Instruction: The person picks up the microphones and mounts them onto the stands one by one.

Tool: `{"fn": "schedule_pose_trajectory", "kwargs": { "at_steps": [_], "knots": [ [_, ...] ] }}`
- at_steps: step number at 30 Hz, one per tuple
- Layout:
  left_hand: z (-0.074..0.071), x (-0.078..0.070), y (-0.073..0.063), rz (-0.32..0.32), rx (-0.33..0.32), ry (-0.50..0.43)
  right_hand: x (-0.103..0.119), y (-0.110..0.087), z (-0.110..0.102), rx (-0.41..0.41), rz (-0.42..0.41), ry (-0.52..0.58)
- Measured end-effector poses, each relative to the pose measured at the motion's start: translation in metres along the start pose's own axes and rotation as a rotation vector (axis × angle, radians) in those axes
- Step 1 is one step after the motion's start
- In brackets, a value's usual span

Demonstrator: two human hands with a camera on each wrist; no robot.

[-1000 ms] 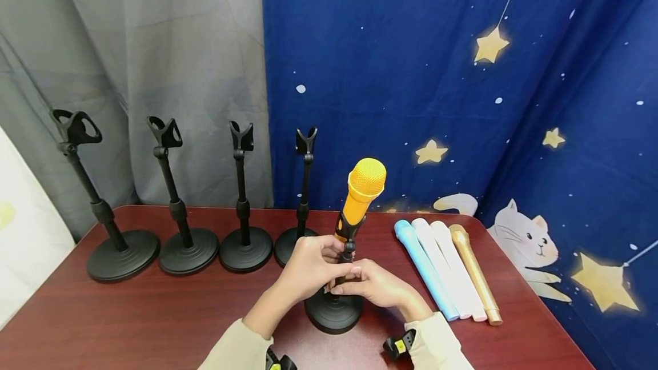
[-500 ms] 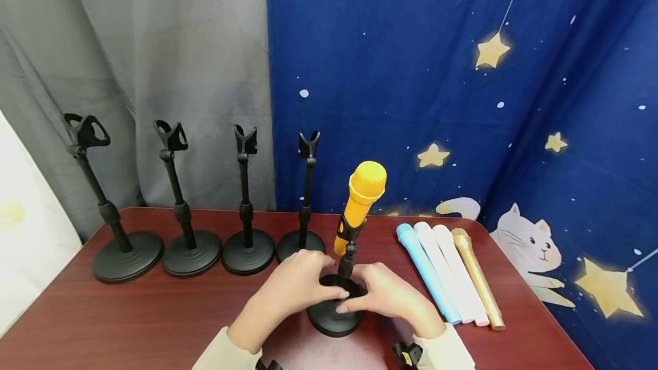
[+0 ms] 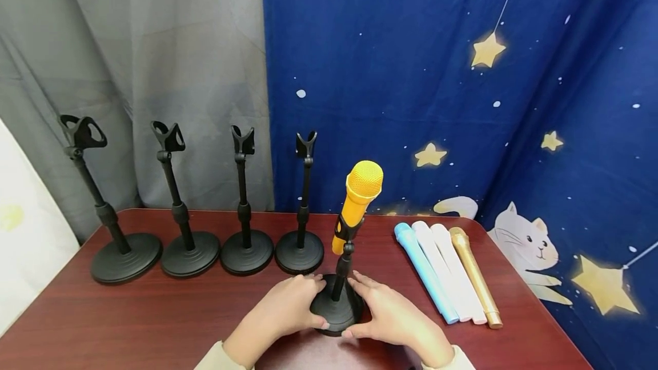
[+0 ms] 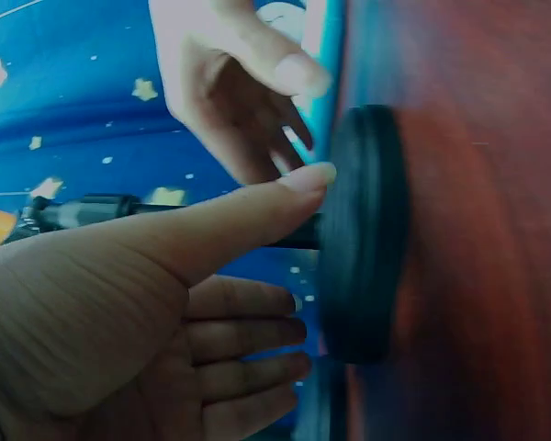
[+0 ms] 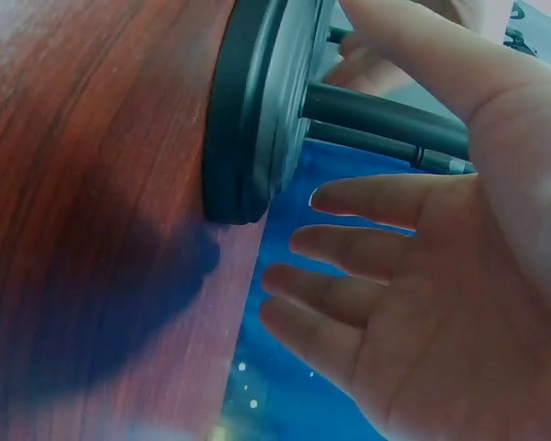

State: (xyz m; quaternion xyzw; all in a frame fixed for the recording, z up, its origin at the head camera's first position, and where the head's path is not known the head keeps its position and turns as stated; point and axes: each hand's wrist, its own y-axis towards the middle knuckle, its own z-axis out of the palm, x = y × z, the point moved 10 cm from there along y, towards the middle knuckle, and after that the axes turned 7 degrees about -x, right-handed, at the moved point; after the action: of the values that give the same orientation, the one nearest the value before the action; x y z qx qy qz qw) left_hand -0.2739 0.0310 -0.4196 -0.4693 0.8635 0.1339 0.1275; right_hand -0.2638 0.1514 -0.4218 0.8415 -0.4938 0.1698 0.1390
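A yellow microphone sits tilted in the clip of a black desktop microphone stand, its head up and to the right. My left hand is at the left side of the round base, fingers extended and thumb at the near rim. On the opposite side is my right hand, its fingers spread and thumb by the front edge. In the left wrist view, the left thumb overlaps the base and the fingers are straight. The right wrist view shows the right palm facing the stand, fingers lightly bent and holding nothing.
Several black stands with bare clips, such as the nearest one, line the back left of the reddish wooden table. To the right lie a blue microphone, two pale ones and a gold microphone. Curtains hang behind.
Both hands have let go of the stand's pole below the clip, moved down and parted to either side of the base. The stand and yellow microphone stay in about the same place.
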Motion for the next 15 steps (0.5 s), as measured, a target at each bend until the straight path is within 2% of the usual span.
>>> {"fn": "schedule_pose_trajectory", "kwargs": {
  "at_steps": [3, 6, 15],
  "knots": [
    [0.009, 0.002, -0.001, 0.018, 0.015, -0.015, 0.001, 0.002, 0.002, -0.005, -0.007, 0.012],
    [0.013, 0.002, -0.001, 0.045, -0.004, -0.003, 0.003, 0.004, 0.005, -0.004, -0.015, -0.009],
    [0.012, -0.006, 0.002, 0.058, -0.049, 0.103, 0.010, 0.008, 0.015, -0.003, -0.058, -0.077]
  ]
}}
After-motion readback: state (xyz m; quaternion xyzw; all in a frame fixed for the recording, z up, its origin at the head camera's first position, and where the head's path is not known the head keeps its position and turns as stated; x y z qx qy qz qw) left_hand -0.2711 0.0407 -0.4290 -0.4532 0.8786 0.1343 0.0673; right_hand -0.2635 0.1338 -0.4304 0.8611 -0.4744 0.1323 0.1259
